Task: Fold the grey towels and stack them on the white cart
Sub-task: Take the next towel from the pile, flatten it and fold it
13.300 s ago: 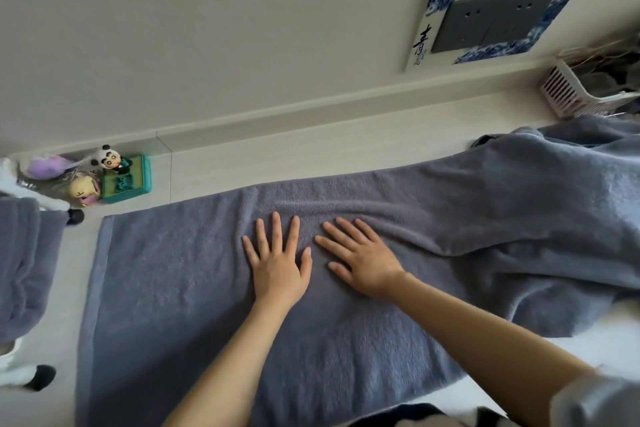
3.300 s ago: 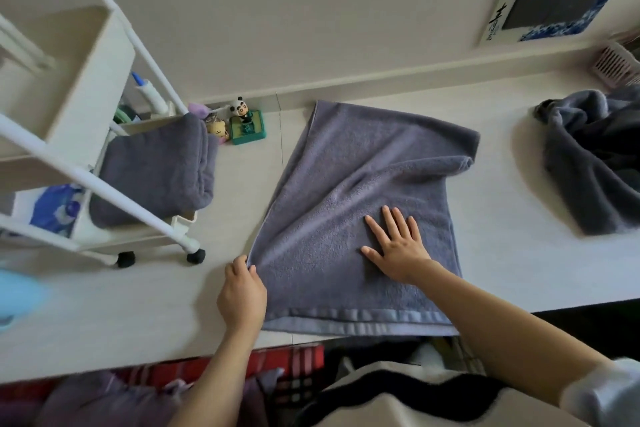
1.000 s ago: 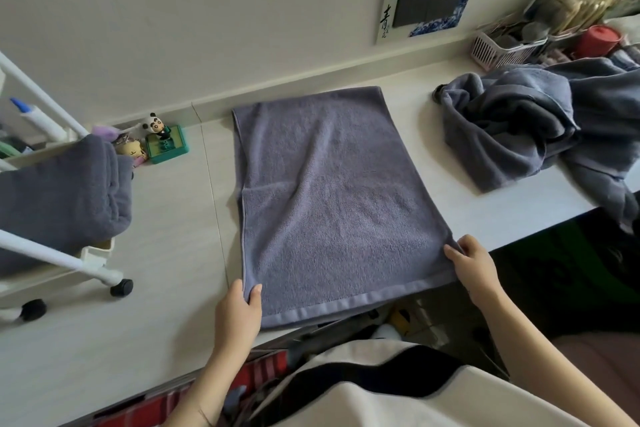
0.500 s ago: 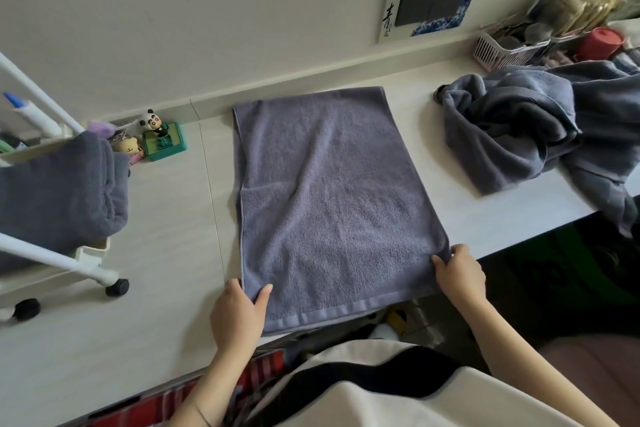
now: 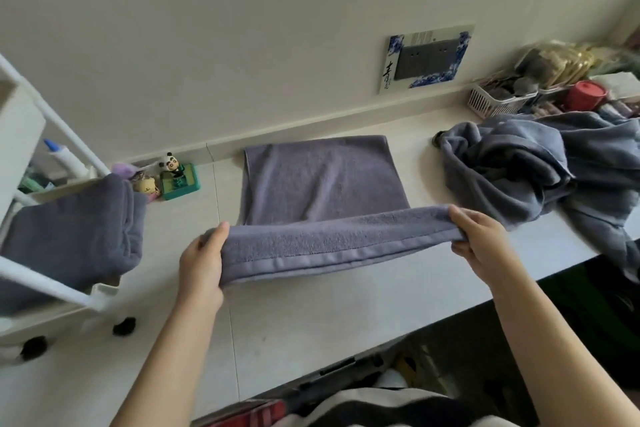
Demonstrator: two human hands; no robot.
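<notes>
Both hands are gripping the near hemmed edge of the grey terry towel [image 5: 322, 184], left hand [image 5: 202, 258] and right hand [image 5: 479, 239] at either corner, lifted off the pale countertop [image 5: 311, 315] while the far half lies flat. White wheeled cart [image 5: 52, 284] with a folded grey towel [image 5: 72, 232] sits left of it, crumpled grey towel pile [image 5: 540, 166] to its right.

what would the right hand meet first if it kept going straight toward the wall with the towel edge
Probably the far half of the grey towel still flat on the counter: the right hand would carry the lifted edge over it. The crumpled towel pile lies off to its right, though depth is unclear.
</notes>
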